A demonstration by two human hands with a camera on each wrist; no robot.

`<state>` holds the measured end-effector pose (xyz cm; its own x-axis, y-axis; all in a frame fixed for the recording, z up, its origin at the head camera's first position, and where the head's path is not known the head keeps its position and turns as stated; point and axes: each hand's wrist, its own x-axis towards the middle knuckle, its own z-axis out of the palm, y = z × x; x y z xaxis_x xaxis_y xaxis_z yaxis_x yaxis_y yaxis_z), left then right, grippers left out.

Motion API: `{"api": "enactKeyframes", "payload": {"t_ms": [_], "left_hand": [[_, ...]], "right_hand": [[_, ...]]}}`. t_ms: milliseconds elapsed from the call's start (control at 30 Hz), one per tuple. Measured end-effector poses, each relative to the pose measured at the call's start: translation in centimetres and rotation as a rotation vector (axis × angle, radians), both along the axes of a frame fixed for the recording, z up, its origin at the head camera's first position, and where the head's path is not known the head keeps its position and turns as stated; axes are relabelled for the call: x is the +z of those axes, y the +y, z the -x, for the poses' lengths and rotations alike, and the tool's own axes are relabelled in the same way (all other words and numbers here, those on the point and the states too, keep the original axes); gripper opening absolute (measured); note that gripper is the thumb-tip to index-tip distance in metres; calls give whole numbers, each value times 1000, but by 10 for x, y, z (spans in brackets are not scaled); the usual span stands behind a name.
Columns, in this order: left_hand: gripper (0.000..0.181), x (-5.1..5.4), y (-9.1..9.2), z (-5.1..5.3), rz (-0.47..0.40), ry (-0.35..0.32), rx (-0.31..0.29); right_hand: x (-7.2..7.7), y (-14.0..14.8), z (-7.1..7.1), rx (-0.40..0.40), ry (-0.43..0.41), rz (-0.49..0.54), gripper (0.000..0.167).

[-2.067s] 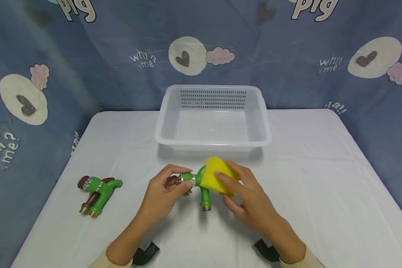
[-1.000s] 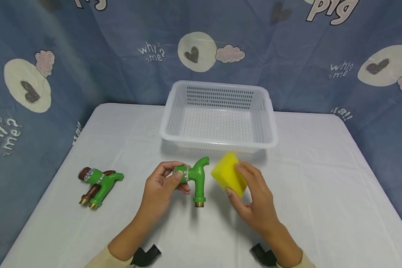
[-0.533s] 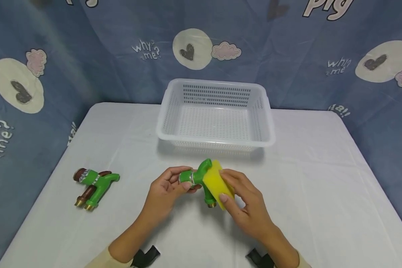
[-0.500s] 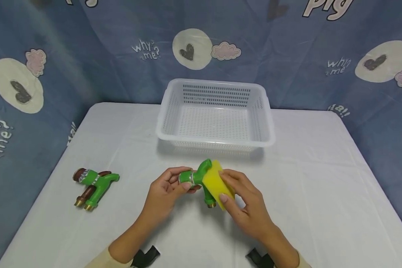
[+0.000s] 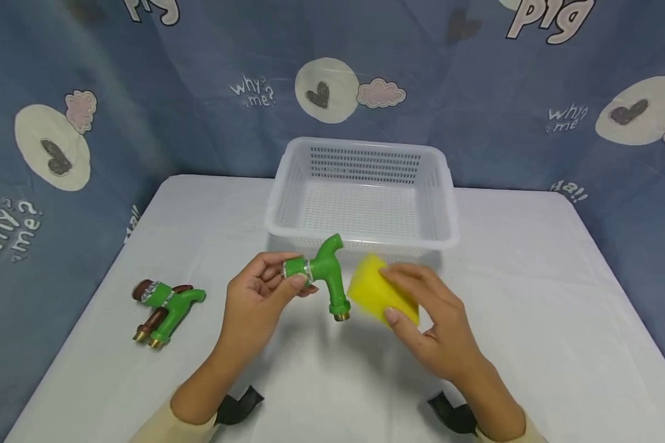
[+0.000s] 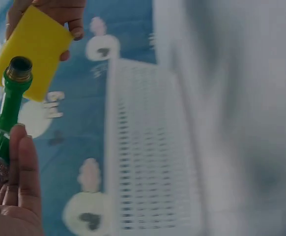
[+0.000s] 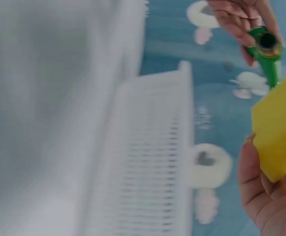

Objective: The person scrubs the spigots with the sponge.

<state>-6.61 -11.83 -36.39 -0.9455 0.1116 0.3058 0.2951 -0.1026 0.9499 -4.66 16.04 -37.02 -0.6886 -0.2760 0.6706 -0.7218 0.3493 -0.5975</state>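
A white-covered tabletop (image 5: 532,307) stands against a blue fabric backdrop (image 5: 199,117) printed with pale ovals, dark hearts, pink clouds and the words "why me?", "Ha!!" and "pig." The cloth rises behind the table and along both sides. A white perforated plastic basket (image 5: 360,238) sits near the far edge, close to the middle. At the left of the tabletop, a green tap (image 5: 175,314) and a brown tap (image 5: 154,320) lie together, their brass threaded ends pointing toward the near edge.

In front of the basket, a person in cream sleeves (image 5: 172,424) reaches in with both forearms angled toward each other from the near edge. The left hand (image 5: 257,292) grips a second green faucet (image 5: 326,269) by its ribbed collar, thumb on the near side, holding it above the tabletop with the spout up and the brass end down. The right hand (image 5: 438,323) pinches a yellow sponge (image 5: 381,289) between thumb and fingers, tilted just beside the faucet; whether the two touch is unclear. Dark bands (image 5: 238,407) show beside both wrists, and the wrist views are partly blurred.
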Motion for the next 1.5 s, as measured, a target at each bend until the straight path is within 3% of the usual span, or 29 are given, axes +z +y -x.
{"api": "enactKeyframes", "payload": {"t_ms": [133,233,467,600,700,833,1000,1167,1300,1500], "left_hand": [[29,17,9,8,13,-16,3],[29,22,15,12,25,-46,-13],[31,24,27,24,34,-90,-78],[31,27,30,29,15,-111,-105],[31,27,31,31,30,-139,-121],[27,25,32,33,88,-192,-125],[22,22,32,30,137,-210,-124],[23,20,34,30,127,-197,-147],[27,15,33,29,121,-249,-162],[31,16,25,24,116,-286,-138]], "right_hand": [[22,-1,7,-76,100,53,49],[29,-4,11,-116,138,45,55],[27,-7,22,-133,213,-67,47],[23,-1,28,-209,250,-136,41],[21,2,28,-266,233,-125,44],[22,0,21,-215,227,-107,48],[23,-3,12,-89,209,-190,48],[22,9,14,-159,104,-256,48],[21,15,16,-193,61,-257,49],[27,1,17,-75,71,-235,53]]}}
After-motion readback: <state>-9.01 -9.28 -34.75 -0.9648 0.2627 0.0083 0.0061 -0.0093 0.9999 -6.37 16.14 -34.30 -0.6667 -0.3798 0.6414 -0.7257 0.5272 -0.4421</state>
